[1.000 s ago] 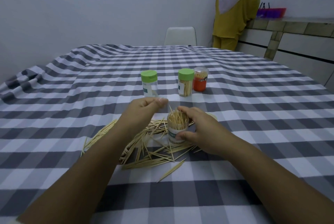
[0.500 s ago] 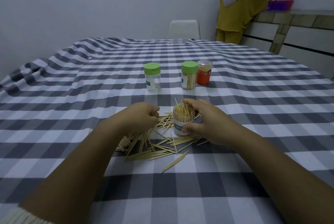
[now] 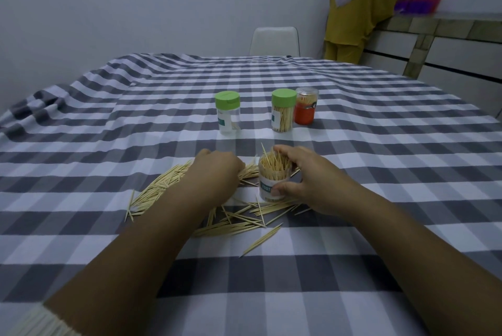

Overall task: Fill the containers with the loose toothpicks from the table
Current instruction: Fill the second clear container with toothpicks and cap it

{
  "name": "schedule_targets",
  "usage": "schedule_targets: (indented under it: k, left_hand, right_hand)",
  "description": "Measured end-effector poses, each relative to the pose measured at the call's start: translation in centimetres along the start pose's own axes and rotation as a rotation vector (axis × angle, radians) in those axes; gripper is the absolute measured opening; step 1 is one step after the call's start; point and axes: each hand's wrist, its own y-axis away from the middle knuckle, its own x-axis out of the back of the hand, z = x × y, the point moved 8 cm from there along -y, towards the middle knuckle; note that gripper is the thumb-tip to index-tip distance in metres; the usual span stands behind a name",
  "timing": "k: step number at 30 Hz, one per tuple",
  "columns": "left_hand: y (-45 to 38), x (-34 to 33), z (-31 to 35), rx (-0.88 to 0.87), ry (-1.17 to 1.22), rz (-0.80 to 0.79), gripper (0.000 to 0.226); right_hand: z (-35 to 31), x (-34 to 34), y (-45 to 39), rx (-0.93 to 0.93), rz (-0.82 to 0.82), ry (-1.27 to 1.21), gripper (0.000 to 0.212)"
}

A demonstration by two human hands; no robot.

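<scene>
An open clear container [image 3: 272, 182], packed with upright toothpicks, stands in the middle of the checked tablecloth. My right hand [image 3: 312, 178] grips it, thumb on the label and fingers curled round the far rim. Loose toothpicks [image 3: 231, 224] lie scattered around and in front of it. My left hand [image 3: 217, 170] rests on the left part of the pile, its fingers curled down into the toothpicks; the fingertips are hidden behind the hand.
Farther back stand a nearly empty green-lidded container [image 3: 228, 113], a filled green-lidded one [image 3: 283, 114] and an orange-labelled one [image 3: 306, 109]. A white chair [image 3: 275, 41] is at the table's far edge. A person [image 3: 358, 7] stands by a counter [image 3: 461, 37] at the back right.
My left hand has dropped from beside the open container's rim down onto the toothpick pile. My right hand has kept hold of the container. The camera view shifted slightly.
</scene>
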Motion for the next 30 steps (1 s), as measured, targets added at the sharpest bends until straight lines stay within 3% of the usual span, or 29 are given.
schedule_targets:
  k: [5, 8, 12, 16, 21, 27, 30]
  left_hand:
    - [0.2, 0.2, 1.9, -0.028, -0.207, 0.083, 0.022]
    - [0.2, 0.0, 2.2, -0.020, -0.178, 0.146, 0.021]
    - [-0.5, -0.2, 0.8, 0.062, -0.014, 0.109, 0.041]
    - [-1.4, -0.4, -1.3, 0.249, 0.320, -0.027, 0.021]
    - [0.6, 1.2, -3.1, 0.230, 0.862, 0.235, 0.022]
    - [0.9, 1.0, -3.4, 0.225, 1.403, 0.247, 0.015]
    - [0.8, 1.2, -3.3, 0.205, 1.560, 0.320, 0.016]
  right_hand:
    - [-0.1, 0.0, 0.1, 0.001, 0.003, -0.007, 0.078]
    - [-0.1, 0.0, 0.1, 0.003, 0.004, -0.012, 0.078]
    - [0.0, 0.0, 0.1, 0.003, 0.003, -0.032, 0.078]
    - [0.0, 0.0, 0.1, 0.002, 0.001, -0.032, 0.077]
    - [0.0, 0.0, 0.1, 0.002, -0.001, -0.022, 0.076]
    - [-0.1, 0.0, 0.1, -0.001, -0.003, -0.037, 0.076]
    - [-0.1, 0.0, 0.1, 0.000, -0.002, -0.036, 0.076]
